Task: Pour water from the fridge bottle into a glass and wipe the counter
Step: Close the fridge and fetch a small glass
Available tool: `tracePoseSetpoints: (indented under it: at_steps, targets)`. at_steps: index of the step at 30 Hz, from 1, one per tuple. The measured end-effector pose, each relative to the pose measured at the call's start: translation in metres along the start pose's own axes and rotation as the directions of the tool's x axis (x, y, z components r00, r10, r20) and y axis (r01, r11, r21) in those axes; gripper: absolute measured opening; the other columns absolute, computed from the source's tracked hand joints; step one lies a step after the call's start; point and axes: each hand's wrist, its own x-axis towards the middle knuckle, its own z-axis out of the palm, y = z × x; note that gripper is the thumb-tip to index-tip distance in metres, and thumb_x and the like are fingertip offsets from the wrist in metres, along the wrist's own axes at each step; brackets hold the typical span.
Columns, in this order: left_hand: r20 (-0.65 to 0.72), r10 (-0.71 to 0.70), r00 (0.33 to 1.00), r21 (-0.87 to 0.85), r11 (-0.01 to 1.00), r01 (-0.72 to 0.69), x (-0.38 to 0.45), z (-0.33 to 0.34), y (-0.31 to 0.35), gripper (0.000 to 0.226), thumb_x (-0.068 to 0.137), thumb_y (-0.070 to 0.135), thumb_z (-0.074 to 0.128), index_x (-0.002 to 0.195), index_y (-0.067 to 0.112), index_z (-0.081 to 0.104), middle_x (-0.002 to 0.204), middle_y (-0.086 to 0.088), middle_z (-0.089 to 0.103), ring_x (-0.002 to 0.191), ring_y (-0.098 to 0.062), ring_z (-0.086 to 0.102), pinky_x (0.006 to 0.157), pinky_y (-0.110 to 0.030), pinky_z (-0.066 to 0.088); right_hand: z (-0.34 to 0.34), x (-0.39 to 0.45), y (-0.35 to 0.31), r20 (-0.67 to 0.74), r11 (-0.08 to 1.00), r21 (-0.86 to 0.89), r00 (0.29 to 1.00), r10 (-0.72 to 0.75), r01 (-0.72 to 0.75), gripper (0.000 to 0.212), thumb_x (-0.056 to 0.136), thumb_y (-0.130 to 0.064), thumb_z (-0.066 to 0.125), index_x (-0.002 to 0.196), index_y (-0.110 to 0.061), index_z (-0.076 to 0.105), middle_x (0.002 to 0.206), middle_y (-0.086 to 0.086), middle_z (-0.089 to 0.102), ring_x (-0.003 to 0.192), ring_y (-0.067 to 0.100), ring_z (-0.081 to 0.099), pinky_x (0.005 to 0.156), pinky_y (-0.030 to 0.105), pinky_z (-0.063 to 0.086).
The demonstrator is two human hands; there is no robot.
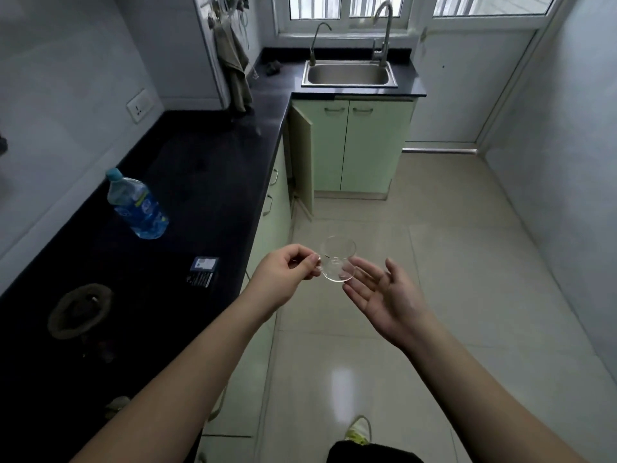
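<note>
Dark counter (bottle upright on it) — pale tiled floor beside.

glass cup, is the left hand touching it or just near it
Touching: the head view shows the left hand pinching the glass cup by its handle, above the floor.

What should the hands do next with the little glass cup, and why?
Probably set the glass cup down on the dark counter near the water bottle. The left hand pinches its handle over the floor, and the bottle's cap is on.
</note>
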Motion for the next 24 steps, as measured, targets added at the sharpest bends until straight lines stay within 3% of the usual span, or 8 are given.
tracePoseSetpoints:
  at_steps: [13,20,24]
  targets:
    - [-0.075,-0.074,0.994,-0.056,0.996,0.07,0.114,0.031,0.032,0.017,0.099,0.016,0.056,0.101,0.005,0.069,0.093,-0.008,0.073,0.085,-0.013,0.071,0.076,-0.024,0.056,0.004,0.107,-0.093,0.095,0.989,-0.144,0.995,0.0,0.014,0.051,0.104,-0.036,0.026,0.12,-0.002,0.06,0.115,0.016,0.068,0.095,0.023,0.07,0.083,0.032,0.053]
    - [-0.09,-0.071,0.993,-0.038,0.997,0.067,0.176,0.013,0.035,0.016,0.098,0.017,0.058,0.099,0.008,0.07,0.087,-0.006,0.073,0.083,-0.009,0.068,0.078,-0.024,0.054,0.036,0.166,-0.115,0.108,0.974,-0.221,0.994,-0.029,0.053,0.047,0.105,-0.031,0.027,0.107,-0.003,0.064,0.106,0.014,0.07,0.094,0.024,0.068,0.086,0.033,0.052]
    - [-0.098,-0.044,0.994,-0.042,0.998,0.04,0.22,-0.011,0.033,0.015,0.098,0.018,0.059,0.097,0.01,0.072,0.087,-0.008,0.073,0.081,-0.009,0.068,0.078,-0.023,0.055,0.064,0.207,-0.122,0.114,0.974,-0.223,0.993,-0.021,0.046,0.047,0.105,-0.031,0.028,0.113,0.0,0.062,0.108,0.015,0.069,0.098,0.024,0.067,0.086,0.032,0.051]
